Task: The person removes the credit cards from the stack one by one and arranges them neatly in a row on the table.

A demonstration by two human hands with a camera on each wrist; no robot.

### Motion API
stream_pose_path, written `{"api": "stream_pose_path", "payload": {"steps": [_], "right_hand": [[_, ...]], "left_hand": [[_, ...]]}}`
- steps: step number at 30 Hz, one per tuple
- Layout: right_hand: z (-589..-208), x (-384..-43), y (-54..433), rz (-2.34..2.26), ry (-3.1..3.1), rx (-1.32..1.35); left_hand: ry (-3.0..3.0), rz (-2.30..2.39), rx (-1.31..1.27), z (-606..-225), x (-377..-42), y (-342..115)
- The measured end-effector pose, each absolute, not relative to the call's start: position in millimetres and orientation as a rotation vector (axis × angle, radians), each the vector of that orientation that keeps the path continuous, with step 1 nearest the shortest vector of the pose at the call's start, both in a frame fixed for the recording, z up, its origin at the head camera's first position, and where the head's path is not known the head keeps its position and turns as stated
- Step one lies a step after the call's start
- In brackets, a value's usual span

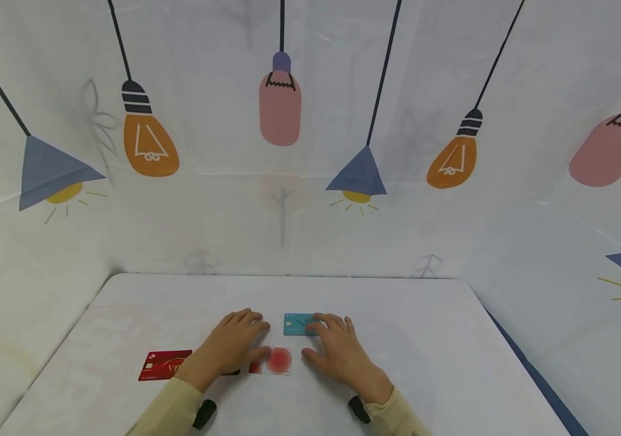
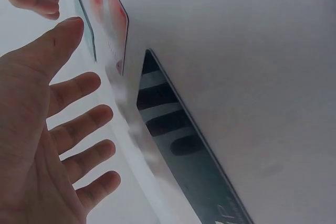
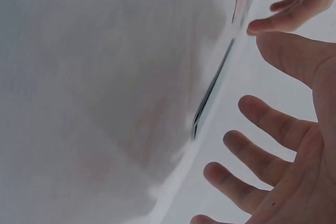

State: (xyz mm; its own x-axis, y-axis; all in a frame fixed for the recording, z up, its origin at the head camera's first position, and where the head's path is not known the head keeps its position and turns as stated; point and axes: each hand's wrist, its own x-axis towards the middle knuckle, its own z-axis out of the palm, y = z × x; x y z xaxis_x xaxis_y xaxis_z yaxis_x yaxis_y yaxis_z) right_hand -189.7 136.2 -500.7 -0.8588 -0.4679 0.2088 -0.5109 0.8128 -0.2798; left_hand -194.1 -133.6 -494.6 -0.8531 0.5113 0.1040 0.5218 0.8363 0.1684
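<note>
My left hand (image 1: pixel 228 345) hovers palm down with its fingers spread and holds nothing. Beneath it lies a dark glossy card (image 2: pixel 189 145), mostly hidden in the head view, with finger reflections on its surface. To its left is a red card (image 1: pixel 163 364), partly covered by the wrist. A pale card with red round patches (image 1: pixel 279 360) lies between the hands. Farther back is a teal card (image 1: pixel 295 324); fingers of my right hand (image 1: pixel 340 351) overlap its right part in the head view. In the right wrist view, those fingers are extended with nothing in them.
All the cards lie on a white table (image 1: pixel 430 339) with rounded back corners. A white cloth backdrop (image 1: pixel 223 212) printed with hanging lamps rises behind and at both sides. Black straps show at the left wrist (image 1: pixel 205 414) and right wrist (image 1: pixel 359 410).
</note>
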Motion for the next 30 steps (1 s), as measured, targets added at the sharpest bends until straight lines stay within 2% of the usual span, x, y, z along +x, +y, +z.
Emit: {"api": "stream_pose_path", "payload": {"steps": [30], "right_hand": [[-504, -222, 156, 0.489, -3.016, 0.645]], "left_hand": [[-3.032, -0.181, -0.833, -486, -227, -96]]}}
